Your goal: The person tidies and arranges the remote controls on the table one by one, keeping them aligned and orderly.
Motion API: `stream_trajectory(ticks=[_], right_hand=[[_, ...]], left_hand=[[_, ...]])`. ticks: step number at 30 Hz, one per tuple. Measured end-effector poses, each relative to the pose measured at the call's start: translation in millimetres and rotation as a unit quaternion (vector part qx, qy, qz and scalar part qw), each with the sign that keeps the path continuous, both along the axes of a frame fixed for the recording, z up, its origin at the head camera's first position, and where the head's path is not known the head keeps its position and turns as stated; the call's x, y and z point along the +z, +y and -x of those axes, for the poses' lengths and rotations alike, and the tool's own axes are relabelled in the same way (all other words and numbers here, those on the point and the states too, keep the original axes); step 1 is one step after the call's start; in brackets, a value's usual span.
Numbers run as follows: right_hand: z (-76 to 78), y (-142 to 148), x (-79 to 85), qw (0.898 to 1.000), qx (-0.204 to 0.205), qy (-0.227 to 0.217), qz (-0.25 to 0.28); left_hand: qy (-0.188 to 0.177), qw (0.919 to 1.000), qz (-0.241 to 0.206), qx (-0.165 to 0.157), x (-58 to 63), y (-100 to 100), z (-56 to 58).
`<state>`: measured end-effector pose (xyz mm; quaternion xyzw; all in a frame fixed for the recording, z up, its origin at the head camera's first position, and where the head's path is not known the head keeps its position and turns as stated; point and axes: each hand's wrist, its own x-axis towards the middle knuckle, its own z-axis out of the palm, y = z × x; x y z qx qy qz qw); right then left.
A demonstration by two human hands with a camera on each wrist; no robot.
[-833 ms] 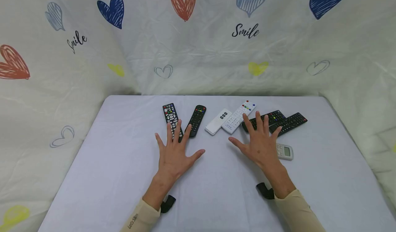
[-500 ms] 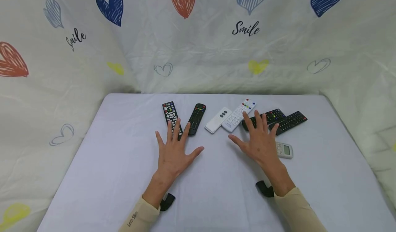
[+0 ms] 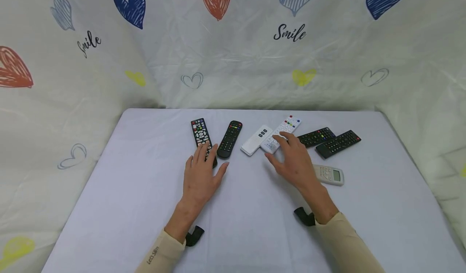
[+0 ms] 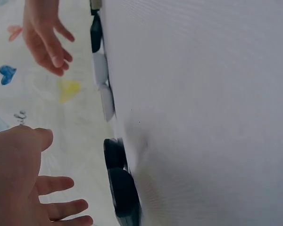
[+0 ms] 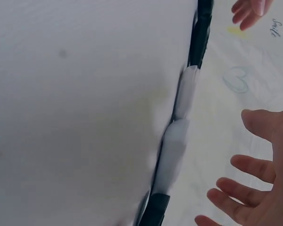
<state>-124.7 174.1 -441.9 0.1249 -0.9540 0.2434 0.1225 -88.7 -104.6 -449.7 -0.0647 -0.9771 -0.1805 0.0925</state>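
In the head view my left hand hovers over the lower end of a black remote control with white-ringed buttons. A second black remote lies just right of its fingers. My right hand is above a white remote with many buttons, bent fingers over its near end. That remote overlaps a plainer white remote. Both wrist views show a gap between the hands and the remotes, including the dark remote and the white remote. Each hand holds nothing.
Two more black remotes, one partly behind my right hand and one overlapping it, lie to the right. Nearer is a small pale remote with a screen, partly hidden by that hand. A white cloth covers the table; a heart-print curtain surrounds it.
The spread fingers of both hands have drawn closer together. My right hand has shifted left, uncovering more of the black remotes and the pale one; my left hand has moved slightly left.
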Motion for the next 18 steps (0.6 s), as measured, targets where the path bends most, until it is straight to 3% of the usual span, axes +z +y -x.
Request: stream_trajectory(ticks=[10,18], right_hand=[[8.7,-21,4.9,0.999,0.024,-0.021,0.042],[11.9,-31,8.9,0.993,0.049,-0.062,0.091]], left_hand=[[0.033,0.9985,-0.042,0.011,-3.7,-7,2.1],[0.015,0.9971,-0.065,0.038,-7.6,-10,2.6]])
